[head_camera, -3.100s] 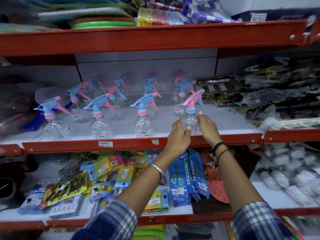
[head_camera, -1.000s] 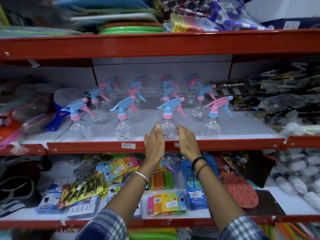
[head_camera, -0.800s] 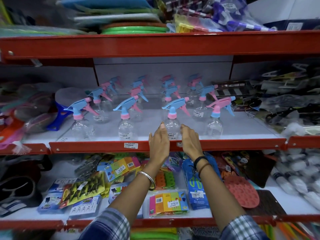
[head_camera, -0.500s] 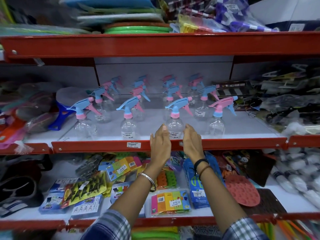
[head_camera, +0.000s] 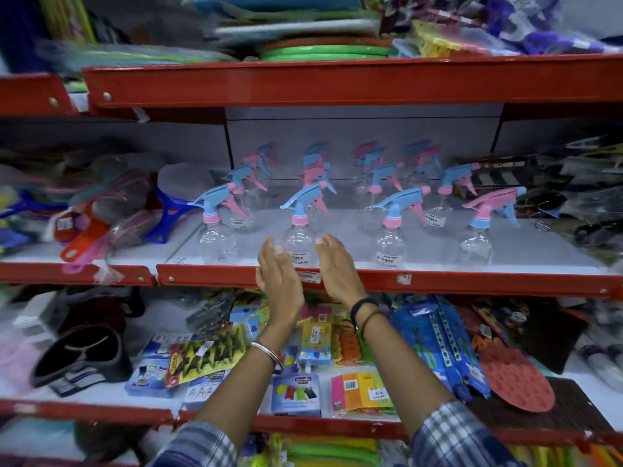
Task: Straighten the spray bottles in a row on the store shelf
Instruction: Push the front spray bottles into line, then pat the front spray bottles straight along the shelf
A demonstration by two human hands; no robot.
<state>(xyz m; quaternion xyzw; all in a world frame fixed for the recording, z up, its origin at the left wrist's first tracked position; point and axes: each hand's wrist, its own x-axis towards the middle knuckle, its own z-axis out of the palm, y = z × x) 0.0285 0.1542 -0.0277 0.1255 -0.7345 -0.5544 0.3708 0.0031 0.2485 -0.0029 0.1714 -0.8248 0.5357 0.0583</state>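
Observation:
Clear spray bottles with blue and pink trigger heads stand on the white middle shelf behind its red front edge. The front row holds the far-left bottle, a second bottle, a third bottle and a pink-headed bottle at the right. Several more bottles stand in rows behind. My left hand and my right hand are held flat on either side of the second bottle, palms facing it, fingers straight. A narrow gap shows between each palm and the bottle.
Blue-handled scrubbers and an orange handle crowd the shelf's left end. Dark packaged goods fill the right end. The red upper shelf beam hangs overhead. Below lie colourful packets, blue scissor packs and an orange round mat.
Both hands left the third front bottle and moved left to flank the second one. The view has shifted left with them.

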